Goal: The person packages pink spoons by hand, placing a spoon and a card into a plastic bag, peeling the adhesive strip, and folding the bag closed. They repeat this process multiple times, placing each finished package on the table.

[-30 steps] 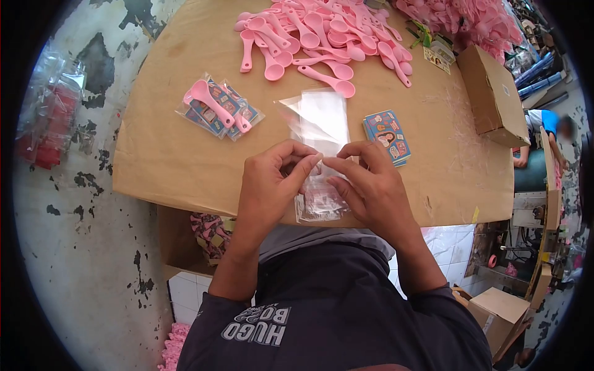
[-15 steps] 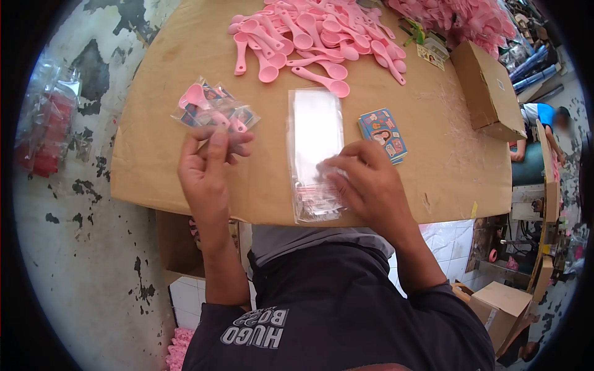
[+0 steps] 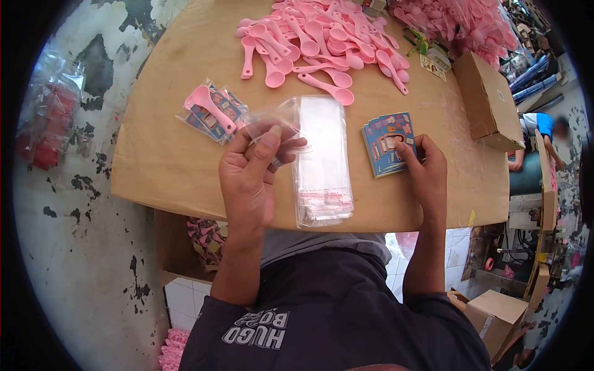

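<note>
My left hand (image 3: 255, 167) pinches a clear plastic bag (image 3: 275, 115), whose loose end lies toward the bag stack. My right hand (image 3: 427, 170) has its thumb on top of a stack of blue printed cards (image 3: 382, 139), fingers closed at the right edge; whether one card or several are gripped cannot be seen. Between the hands lies a stack of clear plastic bags (image 3: 323, 145) with red print near the front end. Beyond my left hand, a pink spoon (image 3: 210, 108) lies with blue cards in clear bags (image 3: 216, 123).
A large heap of pink spoons (image 3: 322, 40) covers the far side of the table (image 3: 154, 167). At the right edge stands a cardboard box (image 3: 486, 102). More pink spoons in plastic (image 3: 458, 25) sit behind it. Another person (image 3: 538, 133) is at the far right.
My left hand has moved right from the packed spoon and now holds a clear bag. My right hand has left the bag stack and closed on the cards.
</note>
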Action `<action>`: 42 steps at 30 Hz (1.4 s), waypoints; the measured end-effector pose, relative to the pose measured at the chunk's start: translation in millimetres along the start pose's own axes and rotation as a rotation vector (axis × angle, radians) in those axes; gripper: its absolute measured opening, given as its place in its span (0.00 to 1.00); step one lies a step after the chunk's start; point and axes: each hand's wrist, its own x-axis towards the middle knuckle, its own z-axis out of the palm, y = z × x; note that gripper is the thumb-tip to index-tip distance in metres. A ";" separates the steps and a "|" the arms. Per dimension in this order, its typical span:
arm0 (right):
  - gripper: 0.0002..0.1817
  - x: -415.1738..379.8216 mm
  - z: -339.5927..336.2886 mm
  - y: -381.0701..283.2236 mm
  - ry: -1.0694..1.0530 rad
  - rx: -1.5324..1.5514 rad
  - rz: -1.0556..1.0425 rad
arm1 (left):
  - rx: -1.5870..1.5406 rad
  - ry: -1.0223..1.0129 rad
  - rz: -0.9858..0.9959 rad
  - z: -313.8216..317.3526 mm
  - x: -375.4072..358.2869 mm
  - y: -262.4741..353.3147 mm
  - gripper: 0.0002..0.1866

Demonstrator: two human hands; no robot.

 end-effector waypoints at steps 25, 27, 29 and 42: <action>0.12 -54.1 44.8 -60.2 -0.261 0.793 -0.047 | -0.171 -0.025 -0.060 43.2 -6.4 -19.6 0.19; 0.12 -56.5 44.7 -60.0 -0.279 0.773 -0.027 | -0.166 -0.033 -0.049 42.0 -6.2 -21.5 0.19; 0.12 -57.7 42.4 -57.4 -0.332 0.717 -0.045 | -0.162 -0.043 -0.051 44.0 -6.9 -21.1 0.19; 0.10 -43.9 45.5 -48.3 -0.300 0.924 0.003 | -0.122 -0.080 -0.078 46.6 -13.9 -33.5 0.18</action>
